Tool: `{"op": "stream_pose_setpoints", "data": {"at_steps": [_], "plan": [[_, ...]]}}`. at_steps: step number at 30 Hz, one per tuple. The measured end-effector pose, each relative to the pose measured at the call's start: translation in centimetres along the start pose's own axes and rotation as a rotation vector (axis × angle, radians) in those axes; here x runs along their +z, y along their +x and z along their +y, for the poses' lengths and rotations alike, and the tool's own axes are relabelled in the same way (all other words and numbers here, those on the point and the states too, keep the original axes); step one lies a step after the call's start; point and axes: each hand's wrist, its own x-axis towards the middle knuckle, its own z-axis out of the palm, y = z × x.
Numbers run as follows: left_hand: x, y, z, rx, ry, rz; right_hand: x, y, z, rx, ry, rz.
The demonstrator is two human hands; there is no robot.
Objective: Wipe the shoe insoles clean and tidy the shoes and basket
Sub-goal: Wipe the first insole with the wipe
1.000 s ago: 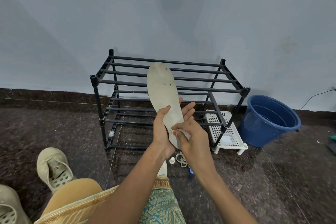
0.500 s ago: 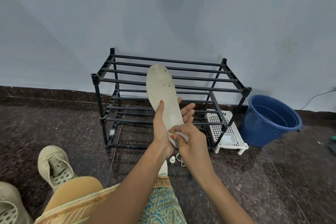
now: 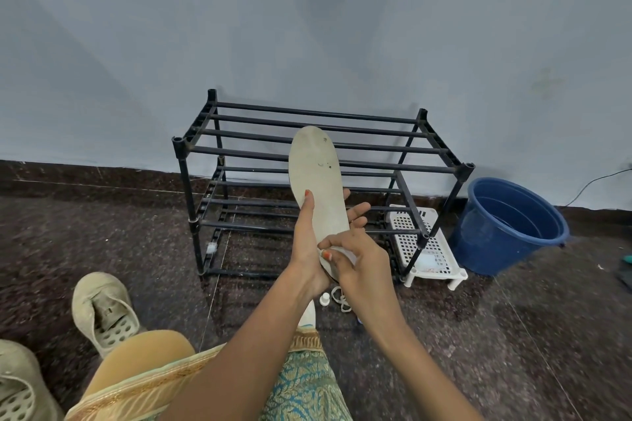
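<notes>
A pale beige insole (image 3: 316, 174) stands upright, toe end up, in front of the black rack. My left hand (image 3: 309, 236) holds it from behind, thumb along its left edge and fingers showing past its right edge. My right hand (image 3: 359, 260) presses a small white wipe against the insole's heel end, fingers curled round it. A beige shoe (image 3: 102, 308) lies on the floor at the lower left, and a second shoe (image 3: 20, 386) shows at the bottom left corner. A white perforated basket (image 3: 427, 249) sits on the floor by the rack's right side.
A black two-tier rack (image 3: 321, 154) stands against the grey wall. A blue bucket (image 3: 506, 225) stands to its right. A small white cap (image 3: 325, 299) and a white lace (image 3: 342, 301) lie on the dark floor below my hands. My knee (image 3: 150, 355) fills the lower left.
My right hand slid down the insole toward its heel end. The insole and left hand stayed nearly in place while the view shifted slightly.
</notes>
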Motion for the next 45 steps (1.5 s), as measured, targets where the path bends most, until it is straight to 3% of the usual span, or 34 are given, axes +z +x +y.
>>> {"op": "stream_pose_setpoints", "data": {"at_steps": [7,14,23,34,45], "plan": [[0.0,0.3,-0.1,0.008,-0.015,0.026,-0.6,-0.2,0.2,0.003,0.055,-0.055],[0.0,-0.1,-0.2,0.023,0.008,0.036,-0.1,0.7,-0.2,-0.002,0.1,0.044],[-0.1,0.3,0.0,0.046,-0.039,0.024,-1.0,-0.3,0.5,0.035,0.099,-0.1],[-0.1,-0.1,-0.2,0.064,0.033,0.053,-0.4,0.7,0.0,0.003,0.096,-0.035],[-0.1,0.1,-0.1,0.066,-0.018,0.007,-1.6,-0.1,0.6,0.029,0.035,-0.151]]}}
